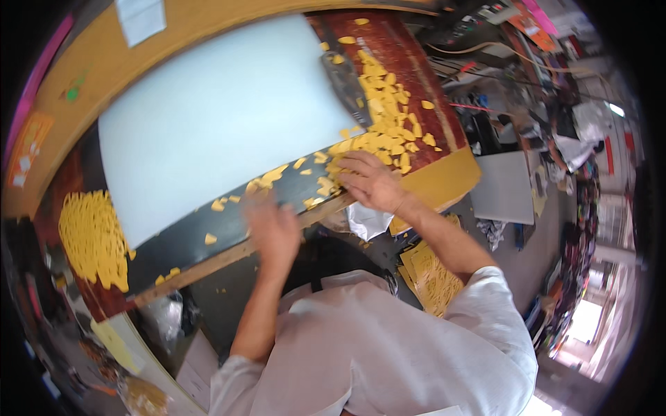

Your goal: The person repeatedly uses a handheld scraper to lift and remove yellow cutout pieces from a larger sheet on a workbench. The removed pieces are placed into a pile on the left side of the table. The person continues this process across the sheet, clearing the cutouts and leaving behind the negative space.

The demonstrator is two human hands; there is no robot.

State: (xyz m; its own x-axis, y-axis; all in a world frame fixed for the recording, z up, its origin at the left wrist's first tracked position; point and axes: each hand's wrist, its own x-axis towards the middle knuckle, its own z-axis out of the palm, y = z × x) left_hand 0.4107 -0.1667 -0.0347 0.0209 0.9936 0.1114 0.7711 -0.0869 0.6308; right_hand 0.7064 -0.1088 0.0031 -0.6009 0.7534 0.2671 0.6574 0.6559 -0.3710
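Small flat yellow cut pieces (385, 104) lie heaped at the right end of the workbench, and more are strewn along its dark front strip (187, 243). My right hand (371, 182) rests at the near edge of the heap, fingers stretched out over some pieces. Farther left, my left hand (272, 225) is over the front edge, near a few scattered pieces; motion smears its fingers. A large pale sheet (222, 118) covers the middle of the bench. Beside the heap lies a long dark tool (345, 87) whose kind I cannot make out.
At the bench's left end sits a dense pile of yellow pieces (91, 239). Yellow sheets with cut-outs (431, 274) lie below my right arm. A white plastic bag (369, 222) hangs under the front edge. A grey panel (503, 187) and cluttered shelves stand to the right.
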